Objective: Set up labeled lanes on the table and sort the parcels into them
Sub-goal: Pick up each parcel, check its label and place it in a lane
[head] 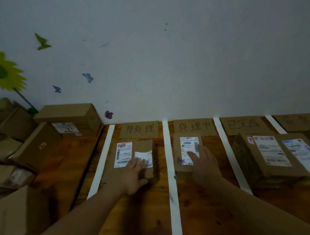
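**Pressing two parcels down in their lanes**

Your wooden table (147, 213) carries the whole layout, butted against the wall so the lanes run toward you. At the left sits the pile of boxes (44, 145), unsorted by the look of it and near enough to reach across for. In the third lane lies the large parcel (251, 156), with its shipping slips facing up where you can read them; I can't tell whether it's one box or two side by side. White tape strips (168, 161) draw the lane borders, and a cardboard sign (139, 129) heads each lane at the wall end, clear of the parcels.

Now the small ones! The first-lane parcel (144, 145) lies just below its sign, between two strips. The middle-lane parcel (177, 148) sits under its own sign, close to the strip on its left. Your left hand (134, 176) lies flat on the first, fingers straight, gripping nothing. Your right hand (203, 163) rests flat on the second, fingers over the slip, also gripping nothing. I'd judge you're settling each inside its borders
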`<state>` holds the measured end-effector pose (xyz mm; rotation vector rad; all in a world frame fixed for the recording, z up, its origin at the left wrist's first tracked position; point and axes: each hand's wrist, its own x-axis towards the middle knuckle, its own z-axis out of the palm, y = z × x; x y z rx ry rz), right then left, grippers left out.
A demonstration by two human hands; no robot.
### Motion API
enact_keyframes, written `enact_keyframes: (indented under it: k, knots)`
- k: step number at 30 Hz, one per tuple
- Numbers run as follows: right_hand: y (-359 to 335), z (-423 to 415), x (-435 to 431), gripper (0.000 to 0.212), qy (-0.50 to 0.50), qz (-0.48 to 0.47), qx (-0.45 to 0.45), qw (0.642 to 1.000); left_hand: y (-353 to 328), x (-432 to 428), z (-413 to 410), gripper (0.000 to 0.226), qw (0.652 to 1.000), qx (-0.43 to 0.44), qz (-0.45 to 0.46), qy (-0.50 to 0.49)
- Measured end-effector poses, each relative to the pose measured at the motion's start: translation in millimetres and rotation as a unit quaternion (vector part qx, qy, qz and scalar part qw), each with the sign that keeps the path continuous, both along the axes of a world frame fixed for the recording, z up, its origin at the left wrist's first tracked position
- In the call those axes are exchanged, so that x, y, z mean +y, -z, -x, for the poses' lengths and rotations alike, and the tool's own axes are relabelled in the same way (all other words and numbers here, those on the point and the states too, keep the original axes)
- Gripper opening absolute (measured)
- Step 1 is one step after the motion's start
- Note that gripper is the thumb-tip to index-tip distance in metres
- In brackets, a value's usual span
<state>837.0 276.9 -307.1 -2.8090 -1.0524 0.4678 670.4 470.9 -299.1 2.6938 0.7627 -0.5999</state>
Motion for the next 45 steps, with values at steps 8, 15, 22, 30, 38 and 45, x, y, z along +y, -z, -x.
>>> enact_keyframes:
  k: [8,15,22,30,38,45]
  knots:
    - [-54.0,127.3,110.0,0.058,-0.128,-0.096,0.041,0.986,-38.3,73.9,125.0,0.076,0.991,-0.076,0.000,-0.114]
    - [-71.3,284.6,214.4,0.053,-0.178,-0.107,0.128,0.970,-52.9,164.6,308.3,0.080,0.965,-0.116,0.014,-0.234]
    - [-81.3,381.7,297.4,0.055,-0.205,-0.083,0.176,0.959,-66.2,225.2,433.5,0.077,0.934,-0.121,0.047,-0.334]
    - [-72.5,393.4,372.8,0.058,-0.192,-0.082,0.173,0.963,-66.8,280.8,428.4,0.074,0.921,-0.163,0.086,-0.343]
    - [-58.4,339.1,471.0,0.060,-0.195,-0.104,0.224,0.949,-62.3,367.3,343.1,0.064,0.949,-0.120,0.044,-0.287]
    - [-13.3,328.2,535.1,0.059,-0.256,-0.028,0.169,0.952,-38.1,416.9,288.2,0.065,0.968,-0.061,0.021,-0.241]
